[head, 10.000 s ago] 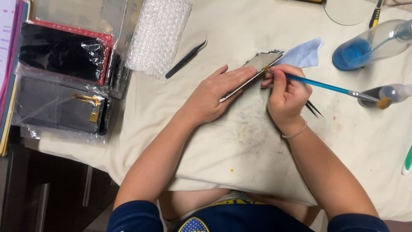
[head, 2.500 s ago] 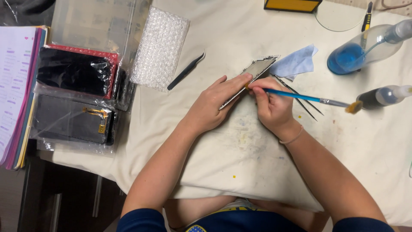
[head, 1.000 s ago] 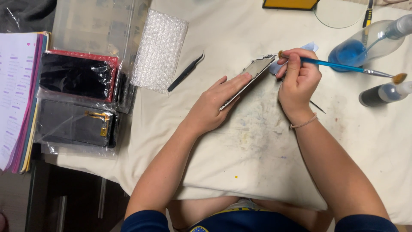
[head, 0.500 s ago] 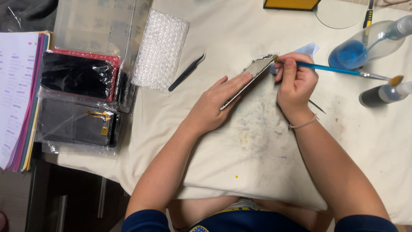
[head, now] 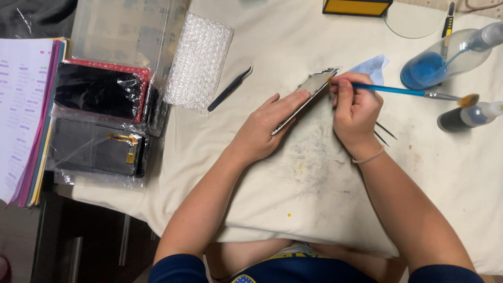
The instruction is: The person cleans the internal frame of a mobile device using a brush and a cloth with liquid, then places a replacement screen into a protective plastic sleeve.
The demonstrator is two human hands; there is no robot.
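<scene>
My left hand (head: 267,126) presses flat on a thin grey phone frame (head: 309,88) that lies at an angle on the stained white cloth (head: 314,178). My right hand (head: 357,109) grips a blue-handled paintbrush (head: 403,91), with the handle's tip touching the frame's upper end and the bristles pointing right. A light blue wipe (head: 371,67) lies just behind the frame. Thin metal tweezers (head: 385,133) poke out from under my right hand.
Black tweezers (head: 229,89) and a bubble-wrap pouch (head: 200,62) lie at the left. Bagged phone screens (head: 99,126) and a stack of papers (head: 23,115) sit at the table's left edge. A bottle of blue liquid (head: 445,55), a small dark bottle (head: 469,116) and a yellow box (head: 356,6) stand at the right and back.
My right hand has brought the brush back down from slightly above the frame, so its tip now touches the frame's upper end. My left hand has stayed on the frame.
</scene>
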